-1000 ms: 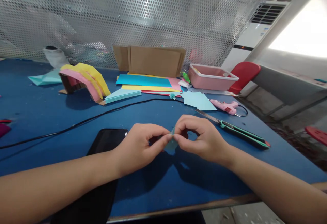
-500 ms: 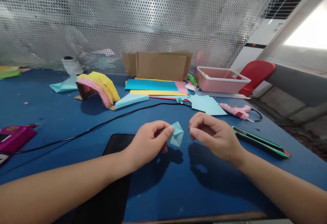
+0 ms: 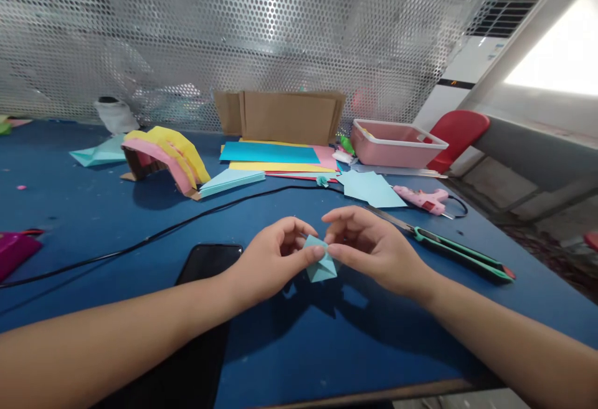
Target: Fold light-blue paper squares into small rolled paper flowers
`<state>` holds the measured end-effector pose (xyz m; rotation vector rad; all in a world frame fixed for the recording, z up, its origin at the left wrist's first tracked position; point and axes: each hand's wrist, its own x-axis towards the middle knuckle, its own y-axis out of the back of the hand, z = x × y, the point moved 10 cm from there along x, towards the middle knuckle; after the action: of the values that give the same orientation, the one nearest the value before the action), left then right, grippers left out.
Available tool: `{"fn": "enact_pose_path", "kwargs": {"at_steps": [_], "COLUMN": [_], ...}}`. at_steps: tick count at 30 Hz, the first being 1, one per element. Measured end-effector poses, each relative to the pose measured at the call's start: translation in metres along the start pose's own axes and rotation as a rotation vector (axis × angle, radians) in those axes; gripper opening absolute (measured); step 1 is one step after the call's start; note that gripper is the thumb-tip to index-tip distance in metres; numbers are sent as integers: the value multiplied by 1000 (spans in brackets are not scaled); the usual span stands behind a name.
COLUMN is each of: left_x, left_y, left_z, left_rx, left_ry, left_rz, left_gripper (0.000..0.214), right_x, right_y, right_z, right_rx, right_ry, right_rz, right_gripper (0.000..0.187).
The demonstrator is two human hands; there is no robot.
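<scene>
A small light-blue folded paper (image 3: 323,268) with creased triangular faces is held above the blue table. My left hand (image 3: 283,250) pinches its left side, thumb across the front and fingers curled behind. From the right, my right hand (image 3: 374,248) meets the paper's upper right edge with its thumb tip; its other fingers curve behind, partly hidden, and the index finger arches above. To the right of that hand lies a green and black utility knife (image 3: 460,253), blade out. A black phone (image 3: 212,259) lies partly under my left forearm.
Behind the hands runs a black cable (image 3: 187,219). Farther back are light-blue paper sheets (image 3: 371,188), a pink glue gun (image 3: 423,198), a yellow and pink cardboard arch (image 3: 163,150), coloured sheets (image 3: 271,152), cardboard (image 3: 289,116) and a pink basket (image 3: 397,144). The table's front edge (image 3: 374,394) is near.
My right hand has come left to the folded paper, its thumb now touching it. The paper has been tilted and turned in my left hand. The view has shifted slightly right.
</scene>
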<state>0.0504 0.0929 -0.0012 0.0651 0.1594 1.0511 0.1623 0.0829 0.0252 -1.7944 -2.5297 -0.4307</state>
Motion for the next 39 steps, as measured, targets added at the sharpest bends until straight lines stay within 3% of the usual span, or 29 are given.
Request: {"fn": "enact_pose_path", "kwargs": {"at_steps": [4,8,11,17,23,31,39], "left_x": [-2,-4,-3,1,4,1,7], "left_y": [2,1,3,13,7,11,7], "left_z": [-5,-10,-13,-15,-18,-37,-33], "left_rx": [-77,-174,-219,-251,-246,-413,-413], "left_ry": [5,39,57,33,52,203,176], "left_rz": [31,27,39,88,0,82,58], "left_gripper": [34,46,34,31,33,29,23], "right_x": [1,0,-2,2,4,5,1], "right_y": [-1,6,5,-1,9,1,-2], "right_z": [10,7,7,17,26,22,13], "right_rx": [-39,-88,-89,10,5,-49,-133], "right_ry": [-46,15,36,-24,-36,6,125], "right_rz": [25,142,159,109,162,60,14], "right_gripper": [29,20,19,45,27,31,37]}}
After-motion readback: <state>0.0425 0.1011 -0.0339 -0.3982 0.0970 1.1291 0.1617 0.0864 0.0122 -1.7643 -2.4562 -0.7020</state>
